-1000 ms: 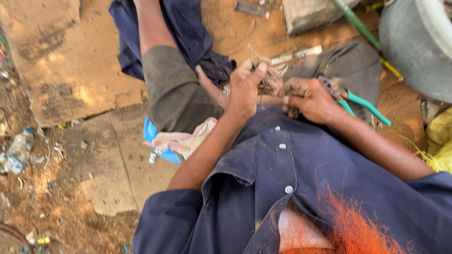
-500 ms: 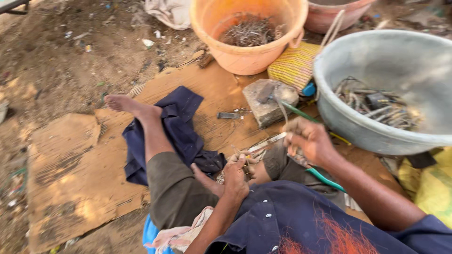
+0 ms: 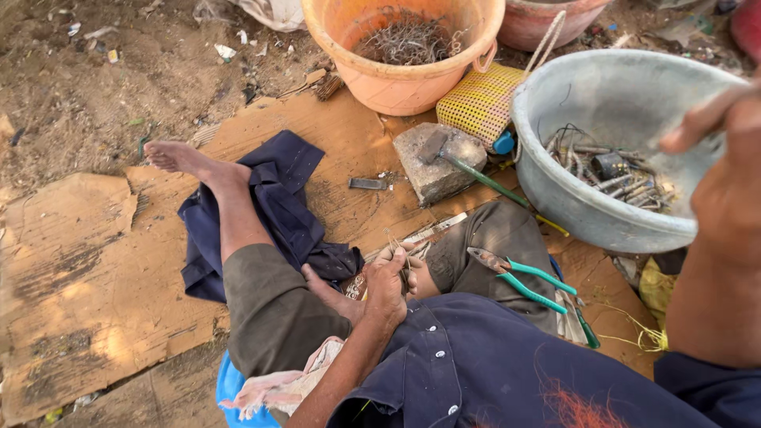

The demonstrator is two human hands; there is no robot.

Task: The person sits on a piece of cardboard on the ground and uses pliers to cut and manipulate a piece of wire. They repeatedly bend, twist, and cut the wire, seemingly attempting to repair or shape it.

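Lower centre: left hand (image 3: 386, 287) closed around a thin bundle of bent wire (image 3: 399, 252) beside the knee. Right edge: right hand (image 3: 725, 170), blurred, raised over the grey basin (image 3: 555, 198) of metal scraps (image 3: 610, 170); its grip cannot be told. Top centre: orange tub (image 3: 396, 91) holding tangled wire (image 3: 404, 40). Green-handled pliers (image 3: 519, 277) rest on the lap.

I'm seeing an outdoor scrap-sorting spot: dirt ground, cardboard (image 3: 87, 269) beside a grey basin (image 3: 610, 214) of scrap metal.
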